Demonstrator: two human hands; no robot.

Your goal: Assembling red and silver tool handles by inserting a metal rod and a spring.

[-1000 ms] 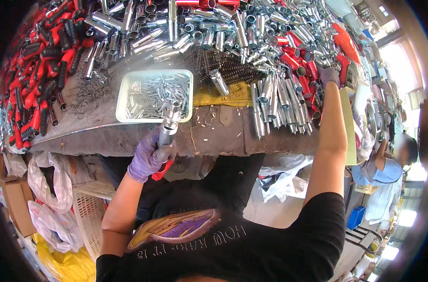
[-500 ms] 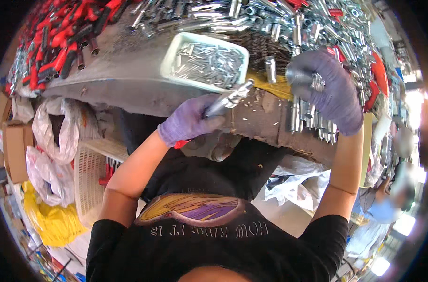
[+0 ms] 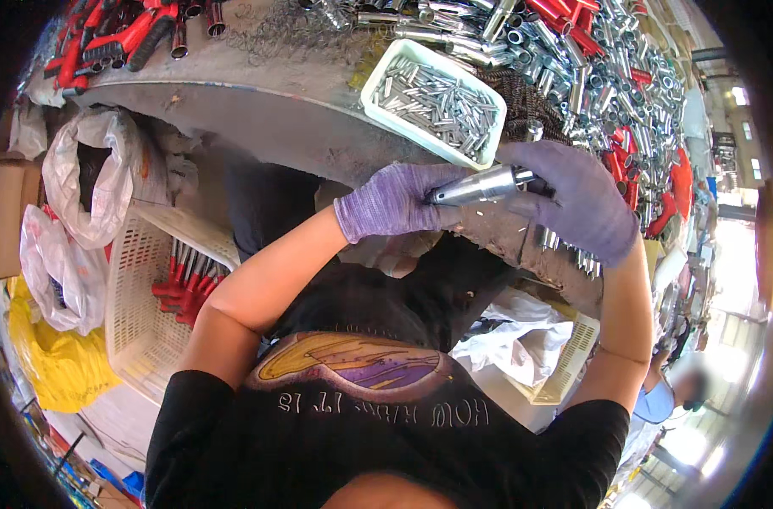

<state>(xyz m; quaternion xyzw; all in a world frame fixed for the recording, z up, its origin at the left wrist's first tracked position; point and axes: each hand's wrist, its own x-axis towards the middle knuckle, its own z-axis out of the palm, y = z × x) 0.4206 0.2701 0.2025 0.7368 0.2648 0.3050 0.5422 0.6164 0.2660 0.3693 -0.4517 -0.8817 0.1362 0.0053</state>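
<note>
My left hand (image 3: 401, 200), in a purple knitted glove, is closed around the lower left end of a shiny metal cylinder (image 3: 481, 187). The cylinder lies tilted, its right end higher, with a dark hole near its left end. My right hand (image 3: 583, 199), gloved alike, curls its fingers and thumb around a narrow metal fitting at the cylinder's right end. The fingers partly hide that end, so how the fitting sits there cannot be made out. Just beyond the cylinder stands a pale green-white tray (image 3: 433, 142) of small metal pins (image 3: 437, 106).
Chrome tubes and fittings (image 3: 573, 76) heap the workbench's far right, beside dark coil springs (image 3: 531, 102). Red-and-black handles (image 3: 123, 38) pile at the far left. Below the bench stand a cream plastic basket (image 3: 145, 305) with red-handled tools, white sacks (image 3: 94, 178) and a yellow bag (image 3: 56, 348).
My right hand has come down and left to the cylinder's right end. My left hand has shifted right with the cylinder, which now lies flatter. The whole view has turned somewhat.
</note>
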